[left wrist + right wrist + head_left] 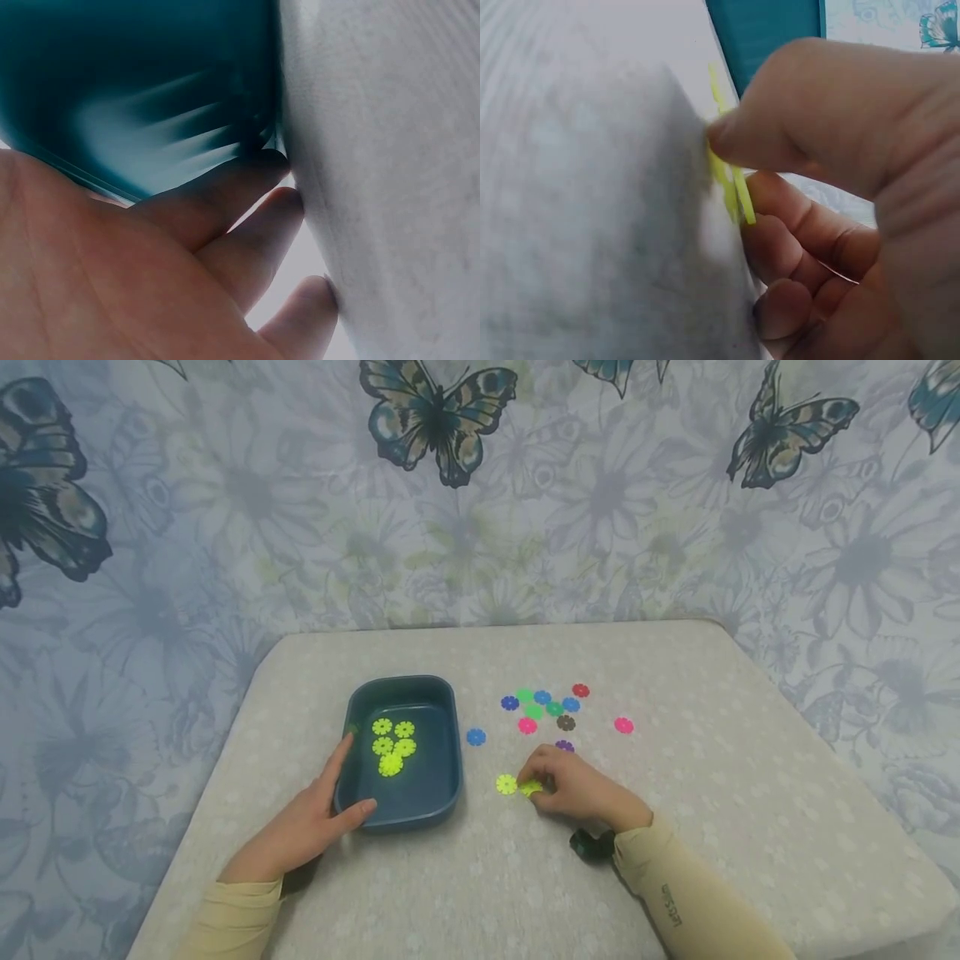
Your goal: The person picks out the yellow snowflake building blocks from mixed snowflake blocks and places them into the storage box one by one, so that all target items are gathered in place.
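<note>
A dark teal tray (pixel 454 752) sits on the table with several yellow flower-shaped discs (pixel 382 746) inside. My left hand (pixel 311 818) rests against its left side, thumb over the near-left rim. In the left wrist view, the extended fingers (pixel 247 255) touch the cloth beside the tray wall. Right of the tray, my right hand (pixel 573 785) pinches a yellow flower-shaped disc (pixel 531 788) at the tabletop; its fingers partly cover it. The right wrist view shows yellow edges (pixel 742 196) at the thumb, possibly two overlapping discs. Another yellow disc (pixel 506 785) lies just left of these fingertips.
Beyond the right hand, several discs lie scattered: blue (pixel 476 737), pink (pixel 527 725), green (pixel 554 708), brown (pixel 566 723), red (pixel 581 691) and purple (pixel 564 746). A pink disc (pixel 624 725) lies farther right. Behind the cloth-covered table (pixel 750 810) stands a patterned wall (pixel 555 543).
</note>
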The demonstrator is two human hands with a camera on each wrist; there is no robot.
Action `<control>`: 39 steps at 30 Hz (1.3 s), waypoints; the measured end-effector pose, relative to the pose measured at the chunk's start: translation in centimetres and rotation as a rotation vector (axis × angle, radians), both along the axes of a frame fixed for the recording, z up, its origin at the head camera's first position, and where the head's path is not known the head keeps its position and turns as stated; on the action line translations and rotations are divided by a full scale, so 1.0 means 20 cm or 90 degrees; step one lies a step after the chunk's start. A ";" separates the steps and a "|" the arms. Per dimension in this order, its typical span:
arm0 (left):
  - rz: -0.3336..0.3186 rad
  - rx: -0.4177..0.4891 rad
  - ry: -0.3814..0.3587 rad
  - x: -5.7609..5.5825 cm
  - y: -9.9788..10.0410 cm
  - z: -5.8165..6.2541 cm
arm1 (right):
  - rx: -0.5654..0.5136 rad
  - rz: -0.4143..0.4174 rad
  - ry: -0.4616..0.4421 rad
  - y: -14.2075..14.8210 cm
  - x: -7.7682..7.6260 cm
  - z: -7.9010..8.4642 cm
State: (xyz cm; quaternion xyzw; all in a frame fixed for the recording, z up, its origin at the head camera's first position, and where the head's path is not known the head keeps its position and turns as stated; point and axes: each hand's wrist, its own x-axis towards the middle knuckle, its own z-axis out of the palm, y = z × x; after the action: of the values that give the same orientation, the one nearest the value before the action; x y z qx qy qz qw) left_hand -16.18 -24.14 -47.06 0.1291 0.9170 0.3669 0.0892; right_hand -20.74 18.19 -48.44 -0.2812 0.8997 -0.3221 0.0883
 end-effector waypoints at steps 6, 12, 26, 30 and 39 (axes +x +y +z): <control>0.001 -0.003 0.010 -0.01 0.00 0.01 | 0.003 0.003 0.003 0.01 -0.02 0.02; -0.001 0.003 0.011 0.00 0.00 0.01 | -0.002 0.025 -0.001 0.03 -0.03 0.05; 0.000 0.004 0.015 0.00 -0.01 0.01 | -0.036 -0.006 -0.009 0.02 -0.03 0.06; 0.003 -0.003 0.011 0.01 -0.01 0.01 | -0.051 -0.054 -0.004 0.02 -0.02 0.07; 0.004 -0.006 0.006 0.01 -0.01 0.01 | -0.089 -0.131 0.079 0.11 -0.05 0.31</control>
State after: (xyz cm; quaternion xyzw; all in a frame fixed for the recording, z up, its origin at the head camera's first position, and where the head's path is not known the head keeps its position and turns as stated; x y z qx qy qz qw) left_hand -16.03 -24.24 -46.91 0.1272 0.9195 0.3623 0.0841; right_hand -21.70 20.43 -42.30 -0.2121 0.9029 -0.3733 -0.0205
